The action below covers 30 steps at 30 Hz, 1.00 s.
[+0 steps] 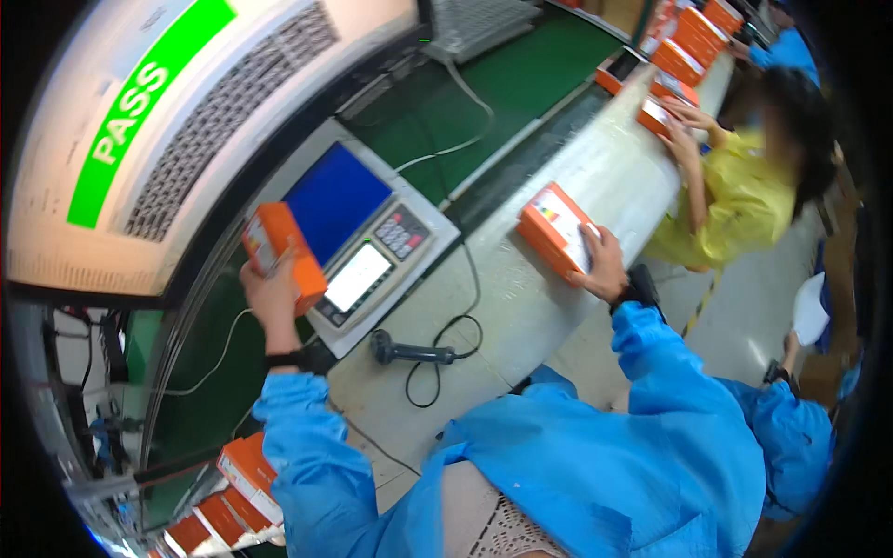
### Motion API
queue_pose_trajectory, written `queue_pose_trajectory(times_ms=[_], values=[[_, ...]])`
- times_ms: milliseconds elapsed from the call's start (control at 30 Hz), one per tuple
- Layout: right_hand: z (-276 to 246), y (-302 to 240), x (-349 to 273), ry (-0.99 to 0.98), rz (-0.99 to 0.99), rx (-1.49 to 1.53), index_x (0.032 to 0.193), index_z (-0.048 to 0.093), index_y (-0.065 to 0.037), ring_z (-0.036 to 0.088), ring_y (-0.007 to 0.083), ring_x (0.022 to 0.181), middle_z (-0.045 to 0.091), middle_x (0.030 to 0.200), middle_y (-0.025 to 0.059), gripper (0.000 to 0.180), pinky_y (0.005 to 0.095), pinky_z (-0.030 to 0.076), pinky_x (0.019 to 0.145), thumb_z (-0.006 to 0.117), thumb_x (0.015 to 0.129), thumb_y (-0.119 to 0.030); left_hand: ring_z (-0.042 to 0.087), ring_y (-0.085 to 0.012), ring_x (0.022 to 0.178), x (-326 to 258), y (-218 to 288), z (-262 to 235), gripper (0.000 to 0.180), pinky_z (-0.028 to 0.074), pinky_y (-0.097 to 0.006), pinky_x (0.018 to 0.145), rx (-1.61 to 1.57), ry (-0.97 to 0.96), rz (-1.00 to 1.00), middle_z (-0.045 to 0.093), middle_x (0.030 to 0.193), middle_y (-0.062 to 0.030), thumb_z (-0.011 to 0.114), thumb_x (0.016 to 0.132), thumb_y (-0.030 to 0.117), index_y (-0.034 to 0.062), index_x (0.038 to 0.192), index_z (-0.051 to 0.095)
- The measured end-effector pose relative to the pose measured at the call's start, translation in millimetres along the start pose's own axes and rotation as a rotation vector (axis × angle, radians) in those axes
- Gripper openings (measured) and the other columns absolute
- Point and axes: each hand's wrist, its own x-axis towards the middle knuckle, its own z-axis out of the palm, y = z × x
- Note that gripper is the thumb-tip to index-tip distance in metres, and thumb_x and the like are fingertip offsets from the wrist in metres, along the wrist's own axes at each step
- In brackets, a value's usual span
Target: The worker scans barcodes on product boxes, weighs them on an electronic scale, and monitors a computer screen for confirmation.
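Running beside a green surface (pixel 507 79), the glossy bench (pixel 493 312) bears orange boxes (pixel 551 226).

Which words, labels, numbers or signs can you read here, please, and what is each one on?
Monitor: large white word on a green band, legible but not copied out; dark rows beside it, too small to read.
Scale: display and keypad marks, too small.
Orange box in left hand: label print, too small.
Second orange box at right hand: label print, too small.
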Motion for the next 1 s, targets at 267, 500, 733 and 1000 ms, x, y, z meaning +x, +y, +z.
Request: queue_pose_trajectory(times_ms=[267,500,733,1000], values=[[-19.7,-34.5,-10.4,0.265,-0.036,-0.128,0.133,0.040,-0.005,0.035,0.0394,0.124,0.036,0.137,0.0222,0.079,0.0486,0.026,0.103,0.074,0.067,-0.031,0.055,-0.0399,0.104,21.7,16.1,46.6,0.087,0.047,-0.045,0.087,0.401,0.053,-0.152,0.052,0.114,-0.0264,0.069,0.066,0.059,0.0005,0.125,0.043],[27.1,-131.9,-16.2,-0.050,-0.298,0.437,0.116,0.053,-0.002,0.051,0.0347,0.107,0.053,0.117,0.0186,0.056,0.0423,0.040,0.093,0.074,0.069,-0.022,0.043,-0.0487,0.114,9.1,5.5,57.5,0.085,0.042,-0.052,0.092,0.389,0.016,-0.072,0.037,0.126,-0.0337,0.063,0.074,0.057,0.0029,0.133,0.036],[152.1,-244.2,-30.6,-0.602,-0.490,0.470,0.117,0.051,0.000,0.056,0.0369,0.099,0.056,0.105,0.0199,0.062,0.0433,0.046,0.085,0.075,0.069,-0.029,0.035,-0.0448,0.124,-88.3,-53.1,-20.1,0.058,0.032,-0.046,0.103,0.192,0.063,0.304,0.035,0.130,-0.0335,0.065,0.081,0.026,-0.0049,0.125,0.043],[190.9,-262.8,-17.6,-0.943,-0.222,0.311,0.114,0.054,0.000,0.061,0.0384,0.092,0.063,0.098,0.0250,0.056,0.0450,0.048,0.080,0.070,0.069,-0.029,0.042,-0.0381,0.119,-219.0,-106.4,-158.3,0.040,0.034,-0.045,0.100,0.227,0.237,0.195,0.045,0.124,-0.0228,0.064,0.080,0.011,-0.0031,0.114,0.051]])
